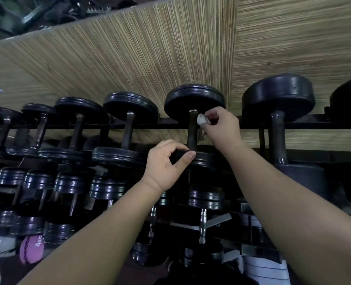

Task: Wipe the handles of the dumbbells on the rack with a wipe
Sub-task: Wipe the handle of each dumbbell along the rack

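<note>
A row of black dumbbells lies across the top tier of the rack [250,125]. My right hand [219,128] pinches a small white wipe [201,120] against the upper end of one dumbbell's dark handle [192,132], just below its far weight plate [194,101]. My left hand [167,163] grips the rim of the same dumbbell's near plate [206,160], thumb on top. Both forearms reach up from the bottom of the view.
More dumbbells fill the top tier to the left [129,130] and a larger one stands to the right [277,128]. Lower tiers hold smaller chrome-handled dumbbells [203,219]. A pink ball [31,249] sits at lower left. A striped wooden wall [149,58] backs the rack.
</note>
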A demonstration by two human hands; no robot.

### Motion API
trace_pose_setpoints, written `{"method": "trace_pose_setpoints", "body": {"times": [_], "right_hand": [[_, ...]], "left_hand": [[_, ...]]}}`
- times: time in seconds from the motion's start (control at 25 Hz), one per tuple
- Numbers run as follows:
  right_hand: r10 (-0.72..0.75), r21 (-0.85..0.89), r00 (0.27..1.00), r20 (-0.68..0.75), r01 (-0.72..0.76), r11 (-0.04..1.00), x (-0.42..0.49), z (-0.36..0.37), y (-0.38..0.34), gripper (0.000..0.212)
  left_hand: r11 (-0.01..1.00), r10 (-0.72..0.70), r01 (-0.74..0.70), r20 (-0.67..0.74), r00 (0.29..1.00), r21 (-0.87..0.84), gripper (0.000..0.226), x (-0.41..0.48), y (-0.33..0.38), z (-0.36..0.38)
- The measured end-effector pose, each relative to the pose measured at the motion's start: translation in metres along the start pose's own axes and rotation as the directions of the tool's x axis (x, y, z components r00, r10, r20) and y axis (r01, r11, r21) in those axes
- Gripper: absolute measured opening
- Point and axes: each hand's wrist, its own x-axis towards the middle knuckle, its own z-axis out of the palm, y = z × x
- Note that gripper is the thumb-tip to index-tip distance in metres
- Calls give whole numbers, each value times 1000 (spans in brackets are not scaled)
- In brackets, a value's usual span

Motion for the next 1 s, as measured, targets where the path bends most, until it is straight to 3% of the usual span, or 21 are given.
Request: {"method": "trace_pose_setpoints", "body": {"times": [0.24,0.44,0.72,0.8,0.88,1.0], "right_hand": [[-17,-72,996,88,24,997,5,8,0,30],[-18,-76,997,79,24,997,10,9,-3,29],[67,-242,953,295,6,970,-8,0,-14,19],[102,-178,960,262,-56,982,-15,-3,-14,15],[134,-100,982,135,-121,988,-9,0,-19,12],[104,-72,994,36,-101,992,10,10,-29,12]], "left_hand": [[999,36,-36,-33,999,25,34,1,-4,3],[999,45,-44,-46,998,27,31,0,-7,6],[999,38,-37,-33,999,30,33,1,-11,5],[999,44,-43,-30,999,26,31,0,-12,6],[999,43,-42,-28,999,22,28,0,-11,5],[999,32,-32,-25,999,18,30,0,-11,5]]}}
